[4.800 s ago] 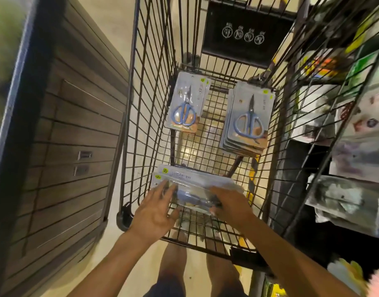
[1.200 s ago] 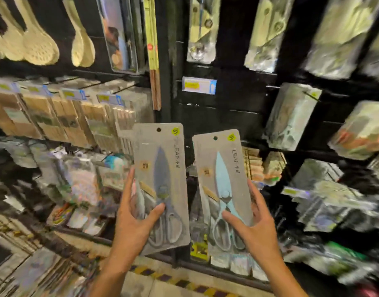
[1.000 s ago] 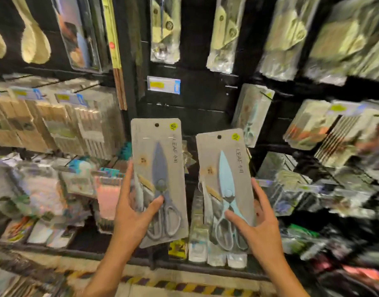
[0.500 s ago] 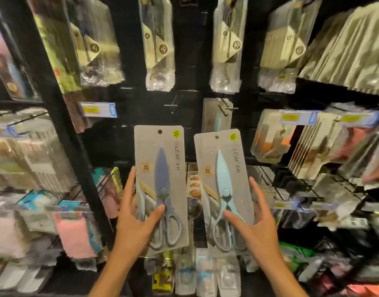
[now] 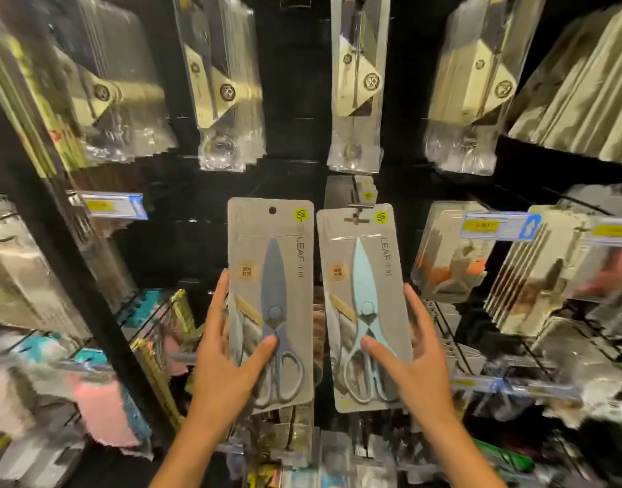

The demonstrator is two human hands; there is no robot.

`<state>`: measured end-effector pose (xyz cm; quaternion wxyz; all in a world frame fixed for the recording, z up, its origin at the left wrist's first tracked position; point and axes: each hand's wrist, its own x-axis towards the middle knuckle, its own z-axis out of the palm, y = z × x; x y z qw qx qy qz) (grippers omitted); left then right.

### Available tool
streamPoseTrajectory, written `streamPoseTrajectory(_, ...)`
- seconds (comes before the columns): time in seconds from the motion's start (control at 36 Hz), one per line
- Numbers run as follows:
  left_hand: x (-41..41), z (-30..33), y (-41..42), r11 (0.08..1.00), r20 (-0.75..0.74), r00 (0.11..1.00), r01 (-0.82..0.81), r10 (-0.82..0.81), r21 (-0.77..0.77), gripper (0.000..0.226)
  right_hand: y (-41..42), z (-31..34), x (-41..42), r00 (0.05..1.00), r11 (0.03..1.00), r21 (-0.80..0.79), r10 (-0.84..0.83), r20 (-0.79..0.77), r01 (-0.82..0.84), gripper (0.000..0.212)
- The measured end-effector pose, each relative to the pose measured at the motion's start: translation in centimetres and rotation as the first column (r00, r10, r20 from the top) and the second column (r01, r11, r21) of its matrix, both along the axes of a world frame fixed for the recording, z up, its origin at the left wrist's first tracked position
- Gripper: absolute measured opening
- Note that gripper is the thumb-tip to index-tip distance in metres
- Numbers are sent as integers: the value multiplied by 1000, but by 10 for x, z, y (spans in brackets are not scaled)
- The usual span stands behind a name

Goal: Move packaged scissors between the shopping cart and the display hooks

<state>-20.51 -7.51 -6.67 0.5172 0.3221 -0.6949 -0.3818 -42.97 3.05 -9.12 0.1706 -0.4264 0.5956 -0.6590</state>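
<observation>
Your left hand (image 5: 228, 364) is clamping the grey-blue scissors pack (image 5: 271, 297), thumb across its front and fingers behind. Your right hand (image 5: 413, 368) is gripping the light-blue scissors pack (image 5: 364, 311) likewise, its top hole meeting the display hook (image 5: 356, 206) above your fingers.

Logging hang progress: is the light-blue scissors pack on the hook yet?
On. The hook end pokes through the hang hole of the light-blue scissors pack.

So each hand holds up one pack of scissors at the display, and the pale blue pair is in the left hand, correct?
Not quite. The head view shows the pale blue scissors in the right hand; the left hand holds the darker grey-blue scissors. The rest stands: one pack per hand, held up at the display.
</observation>
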Motion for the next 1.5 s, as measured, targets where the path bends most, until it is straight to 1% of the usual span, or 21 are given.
streamPoseTrajectory(0.08, -2, 2, -8, 1000, 14, 1000, 12, -13, 12, 99, -8, -6, 1, 999, 1000, -4, -14, 34, 14, 93)
streamPoseTrajectory(0.25, -6, -1, -25, 999, -13, 999, 45, -45, 23, 100, -16, -10, -2, 999, 999, 4, -46, 20, 46, 92)
streamPoseTrajectory(0.33, -9, 1, -33, 997, -8, 997, 72, -72, 3, 100, -20, -11, -4, 997, 997, 12, -76, 6, 75, 90)
streamPoseTrajectory(0.5, -15, 2, -41, 994, -28, 994, 110, -110, 0, 99, -31, -17, -7, 998, 997, 36, -62, -2, 63, 89)
streamPoseTrajectory(0.61, -19, 5, -46, 993, -38, 992, 119, -119, -5, 99, -40, -22, -5, 992, 994, 58, -90, -85, 95, 86)
streamPoseTrajectory(0.72, -21, 7, -52, 992, -47, 991, 121, -122, -35, 99, -56, -28, -7, 973, 970, 197, -103, -208, 145, 88)
streamPoseTrajectory(0.86, -20, 16, -62, 990, -71, 989, 127, -131, -56, 99, -84, -34, -17, 949, 947, 266, -99, -301, 183, 81)
streamPoseTrajectory(1.11, -16, 31, -69, 987, -107, 985, 124, -135, -103, 98, -137, -35, -49, 925, 936, 287, -87, -369, 202, 76)
streamPoseTrajectory(1.33, -12, 31, -69, 987, -116, 985, 112, -125, -111, 99, -164, -30, -66, 933, 921, 337, -67, -354, 194, 80)
streamPoseTrajectory(1.47, -12, 29, -66, 987, -111, 985, 117, -129, -108, 98, -163, -34, -68, 962, 952, 289, -22, -272, 104, 85)
streamPoseTrajectory(1.5, -12, 28, -65, 987, -107, 986, 119, -131, -108, 98, -160, -35, -67, 961, 952, 286, -27, -274, 109, 86)
